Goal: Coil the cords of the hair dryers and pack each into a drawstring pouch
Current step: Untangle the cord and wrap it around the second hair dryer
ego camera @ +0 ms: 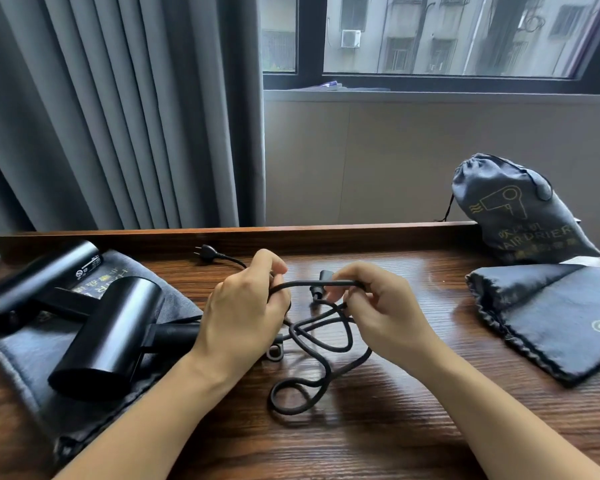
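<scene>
Two black hair dryers lie at the left on a flat grey pouch point(21, 362): the near dryer point(108, 337) and the far dryer point(39, 275). A black cord point(323, 344) runs from the near dryer's handle and lies in loose loops on the wooden table point(395, 427). My left hand point(246, 306) grips the cord near the dryer's handle. My right hand point(378, 306) pinches the same cord a short span to the right, so a stretch is held between both hands. One plug point(207, 253) lies behind my left hand, and a second plug point(321, 284) shows between the hands.
At the back right a filled grey drawstring pouch point(513, 209) with a dryer logo leans on the table's raised back edge point(291, 233). An empty flat pouch point(551, 317) lies in front of it. Grey curtains and a window stand behind the table.
</scene>
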Action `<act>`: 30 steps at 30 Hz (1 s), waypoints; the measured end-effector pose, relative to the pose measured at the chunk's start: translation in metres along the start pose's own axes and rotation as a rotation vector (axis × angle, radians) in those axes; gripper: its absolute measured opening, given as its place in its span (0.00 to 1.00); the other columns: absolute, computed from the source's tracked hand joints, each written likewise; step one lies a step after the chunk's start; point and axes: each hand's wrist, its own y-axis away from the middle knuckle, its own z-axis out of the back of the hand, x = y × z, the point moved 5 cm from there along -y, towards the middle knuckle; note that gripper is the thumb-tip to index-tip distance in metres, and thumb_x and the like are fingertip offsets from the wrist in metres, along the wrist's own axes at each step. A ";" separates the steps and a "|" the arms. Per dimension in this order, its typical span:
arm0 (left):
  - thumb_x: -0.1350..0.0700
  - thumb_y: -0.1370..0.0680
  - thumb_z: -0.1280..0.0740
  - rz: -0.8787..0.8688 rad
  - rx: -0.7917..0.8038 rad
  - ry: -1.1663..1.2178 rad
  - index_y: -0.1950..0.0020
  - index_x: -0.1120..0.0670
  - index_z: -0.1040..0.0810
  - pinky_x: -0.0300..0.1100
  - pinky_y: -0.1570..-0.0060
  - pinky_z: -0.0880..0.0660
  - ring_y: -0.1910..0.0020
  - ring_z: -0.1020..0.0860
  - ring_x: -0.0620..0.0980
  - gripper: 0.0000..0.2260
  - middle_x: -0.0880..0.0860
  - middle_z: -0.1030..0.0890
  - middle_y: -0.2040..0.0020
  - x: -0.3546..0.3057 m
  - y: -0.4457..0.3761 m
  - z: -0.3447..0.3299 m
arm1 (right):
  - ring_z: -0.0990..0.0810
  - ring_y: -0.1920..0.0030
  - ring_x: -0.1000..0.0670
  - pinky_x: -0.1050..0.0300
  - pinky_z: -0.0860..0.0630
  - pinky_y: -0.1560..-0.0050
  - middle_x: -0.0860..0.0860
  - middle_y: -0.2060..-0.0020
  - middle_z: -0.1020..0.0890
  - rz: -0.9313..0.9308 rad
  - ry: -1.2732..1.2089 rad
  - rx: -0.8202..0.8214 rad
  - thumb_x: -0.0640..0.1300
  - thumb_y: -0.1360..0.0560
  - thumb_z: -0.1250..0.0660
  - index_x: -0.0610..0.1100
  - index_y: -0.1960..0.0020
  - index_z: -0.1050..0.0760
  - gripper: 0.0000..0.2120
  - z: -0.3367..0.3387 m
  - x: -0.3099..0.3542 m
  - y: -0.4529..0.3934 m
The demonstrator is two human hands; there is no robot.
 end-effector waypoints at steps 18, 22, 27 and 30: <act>0.47 0.20 0.30 0.091 0.128 0.152 0.55 0.47 0.21 0.50 0.56 0.21 0.59 0.19 0.45 0.06 0.45 0.18 0.62 0.003 0.000 -0.012 | 0.12 0.59 0.52 0.59 0.19 0.56 0.46 0.64 0.12 -0.440 -0.117 0.038 0.43 0.22 0.27 0.44 0.44 0.24 0.09 -0.008 -0.007 0.005; 0.36 0.23 0.32 0.096 0.192 0.110 0.63 0.50 0.22 0.49 0.63 0.22 0.67 0.20 0.45 0.19 0.47 0.19 0.69 0.004 -0.001 -0.013 | 0.15 0.63 0.54 0.56 0.22 0.55 0.46 0.65 0.13 -0.373 -0.134 0.024 0.37 0.22 0.28 0.45 0.45 0.24 0.08 -0.001 -0.005 0.002; 0.32 0.21 0.37 0.128 0.170 0.151 0.70 0.53 0.25 0.46 0.66 0.26 0.70 0.23 0.45 0.28 0.45 0.22 0.73 0.005 -0.003 -0.007 | 0.24 0.67 0.50 0.57 0.27 0.62 0.45 0.67 0.15 -0.349 -0.222 0.015 0.31 0.20 0.35 0.43 0.44 0.24 0.10 0.010 -0.009 -0.001; 0.36 0.18 0.38 0.197 0.043 0.101 0.68 0.54 0.24 0.50 0.63 0.24 0.68 0.22 0.49 0.26 0.49 0.22 0.73 0.018 -0.008 0.000 | 0.26 0.68 0.51 0.61 0.27 0.64 0.48 0.69 0.21 -0.329 -0.319 0.018 0.29 0.18 0.40 0.41 0.45 0.21 0.12 0.014 -0.009 -0.004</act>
